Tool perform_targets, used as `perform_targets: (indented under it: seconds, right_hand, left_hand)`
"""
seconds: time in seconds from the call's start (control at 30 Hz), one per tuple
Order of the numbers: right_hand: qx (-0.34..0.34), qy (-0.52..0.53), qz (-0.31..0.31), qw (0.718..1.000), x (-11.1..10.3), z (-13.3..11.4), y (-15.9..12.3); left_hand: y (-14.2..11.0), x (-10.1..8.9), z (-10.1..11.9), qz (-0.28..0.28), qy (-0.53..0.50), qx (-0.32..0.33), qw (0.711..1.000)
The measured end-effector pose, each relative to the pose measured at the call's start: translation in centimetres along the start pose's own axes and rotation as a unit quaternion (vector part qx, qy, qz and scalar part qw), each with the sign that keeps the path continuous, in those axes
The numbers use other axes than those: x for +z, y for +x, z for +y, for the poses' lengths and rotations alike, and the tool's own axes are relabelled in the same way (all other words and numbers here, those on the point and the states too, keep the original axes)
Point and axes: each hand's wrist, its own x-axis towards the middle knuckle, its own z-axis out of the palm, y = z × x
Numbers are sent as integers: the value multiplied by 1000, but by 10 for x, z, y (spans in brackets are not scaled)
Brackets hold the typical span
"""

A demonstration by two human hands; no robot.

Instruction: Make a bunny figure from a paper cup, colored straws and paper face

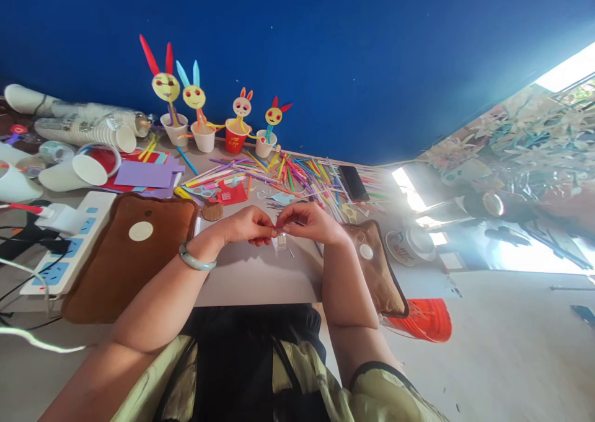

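Over the table's front part, my left hand (248,225) and my right hand (312,222) meet fingertip to fingertip. Both are closed in a pinch on a small, thin green piece (278,229), mostly hidden by the fingers, so its kind is unclear. Just below the fingertips lies a small whitish item (279,243) on the grey tabletop (260,279). Beyond my hands spread many coloured paper sticks (297,174) and paper scraps. A red paper piece (232,193) and a brown round disc (212,211) lie past my left hand.
Several paper cups with rabbit-faced figures (194,96) stand along the blue wall. Brown cushions (134,248) flank my arms; a power strip (69,248) is at left. Stacked paper cups (88,131) lie back left. A phone (354,183) rests back right, an orange bucket (425,320) below.
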Motion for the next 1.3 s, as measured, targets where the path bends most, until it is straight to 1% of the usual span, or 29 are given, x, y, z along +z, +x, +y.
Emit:
perform_targets:
  seconds: [0.2, 0.37, 0.63, 0.83, 0.93, 1.13, 1.3]
  right_hand:
    - [9, 13, 7, 1000, 1, 1, 1]
    - [3, 9, 20, 1000, 1, 4, 3]
    - [-15, -10, 41, 999, 1, 6, 4]
    - [-10, 11, 53, 998, 1, 8, 6]
    - [-1, 37, 68, 997, 2, 10, 6]
    - [7, 53, 83, 995, 2, 10, 5]
    - [8, 46, 77, 996, 1, 9, 4]
  left_hand:
    - [-1, 0, 2, 6, -19, 6, 1000]
    - [-1, 1, 5, 14, -28, 3, 999]
    - [3, 1, -4, 19, -38, 39, 998]
    - [5, 3, -7, 60, -92, 56, 992]
    - [6, 4, -6, 76, -91, 58, 991]
    - [7, 3, -8, 63, -113, 57, 990]
    - [7, 2, -10, 50, -115, 65, 990]
